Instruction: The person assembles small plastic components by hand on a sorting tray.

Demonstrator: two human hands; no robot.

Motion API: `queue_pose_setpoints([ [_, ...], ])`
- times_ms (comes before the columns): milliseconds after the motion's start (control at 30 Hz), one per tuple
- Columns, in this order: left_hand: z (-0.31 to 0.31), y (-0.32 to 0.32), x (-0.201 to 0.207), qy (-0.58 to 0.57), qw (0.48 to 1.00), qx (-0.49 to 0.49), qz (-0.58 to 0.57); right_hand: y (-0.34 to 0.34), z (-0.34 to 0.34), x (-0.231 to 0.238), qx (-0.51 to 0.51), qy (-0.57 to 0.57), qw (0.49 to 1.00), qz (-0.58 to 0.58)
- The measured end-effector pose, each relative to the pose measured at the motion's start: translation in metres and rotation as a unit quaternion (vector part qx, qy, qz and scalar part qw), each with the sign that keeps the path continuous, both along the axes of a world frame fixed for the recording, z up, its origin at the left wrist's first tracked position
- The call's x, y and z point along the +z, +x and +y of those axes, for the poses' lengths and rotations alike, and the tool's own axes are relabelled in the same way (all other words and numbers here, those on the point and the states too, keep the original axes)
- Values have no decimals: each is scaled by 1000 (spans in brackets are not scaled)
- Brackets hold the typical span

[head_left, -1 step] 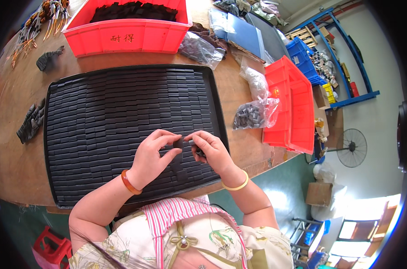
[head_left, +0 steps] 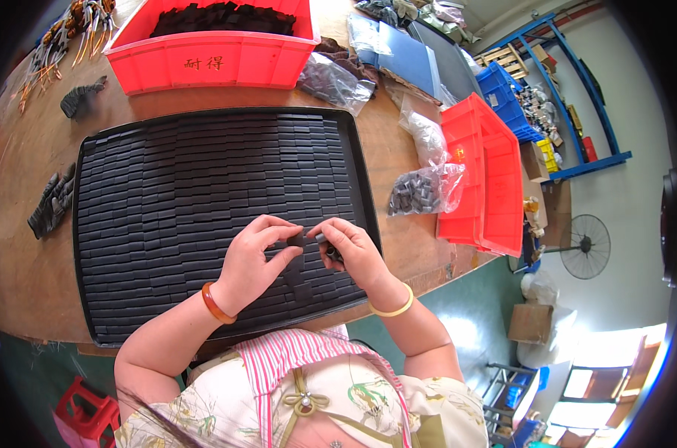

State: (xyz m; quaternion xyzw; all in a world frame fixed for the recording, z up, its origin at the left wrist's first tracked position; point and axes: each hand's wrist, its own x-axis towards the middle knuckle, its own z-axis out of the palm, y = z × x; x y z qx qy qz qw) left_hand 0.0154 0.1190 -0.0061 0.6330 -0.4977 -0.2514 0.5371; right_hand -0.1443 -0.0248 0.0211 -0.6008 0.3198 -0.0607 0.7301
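Observation:
A large black tray (head_left: 92, 224) lies on the wooden table, filled with tight rows of small black rectangular blocks (head_left: 204, 172). My left hand (head_left: 256, 261) hovers over the tray's near right part and pinches one small black block (head_left: 297, 239) between thumb and fingers. My right hand (head_left: 353, 254) is right beside it, fingertips almost touching the left hand, and grips a small dark piece (head_left: 329, 250). An orange bangle sits on my left wrist and a yellow one on my right.
A red bin (head_left: 211, 60) of black pieces stands behind the tray. Clear bags of dark parts (head_left: 420, 190) lie at the right, next to stacked red bins (head_left: 488, 179). Black gloves (head_left: 51, 201) lie at the left. Blue crates and a fan stand on the floor beyond.

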Motion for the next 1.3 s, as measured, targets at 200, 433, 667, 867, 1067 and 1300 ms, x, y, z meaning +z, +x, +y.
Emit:
queue_pose_setpoints([
  [200, 0, -2, 1, 4, 1000, 0, 27, -2, 0, -4, 16, 3, 1000, 9],
  [433, 1, -1, -3, -18, 999, -28, 4, -9, -1, -15, 33, 202, 979, -1],
  [667, -2, -3, -5, -13, 999, -32, 2, -13, -4, -14, 106, 297, 948, -43],
  [867, -2, -3, -5, -51, 995, -21, -77, -9, -1, -11, 100, 244, 965, -8],
  [1067, -2, -2, -6, -91, 990, 5, -111, -8, 3, -5, 75, 244, 967, -7],
  [1300, -1, -4, -4, -78, 994, 29, -71, -15, -3, -8, -1, 164, 986, -38],
])
